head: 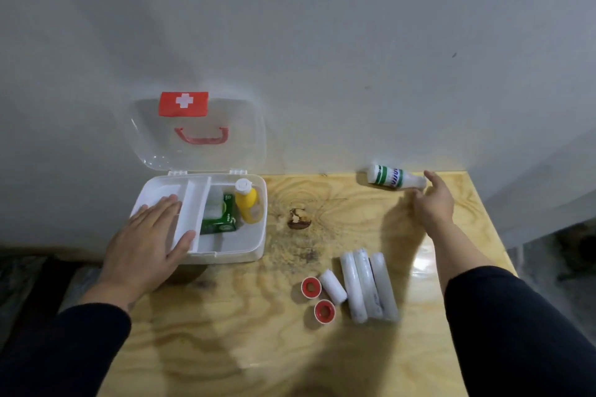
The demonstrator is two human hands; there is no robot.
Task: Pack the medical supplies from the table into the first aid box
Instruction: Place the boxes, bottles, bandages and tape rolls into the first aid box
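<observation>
The white first aid box (254,245) stands open at the table's left, its clear lid (200,132) leaning back against the wall. Inside lie a yellow bottle (246,203), a green carton (222,216) and a clear container (214,200). My left hand (148,242) rests flat on the box's inner tray, fingers spread. A white bottle with green bands (395,177) lies on its side at the far right by the wall. My right hand (432,200) reaches toward it, fingers apart, fingertips at its cap end. Three long white rolls (369,287), a short white roll (333,286) and two red-rimmed tape spools (311,287) (324,311) lie in front.
The wooden table (258,332) ends at a right edge close to my right arm, and a grey wall rises directly behind it. A dark knot (298,219) marks the wood between box and bottle. The floor shows dark at both sides.
</observation>
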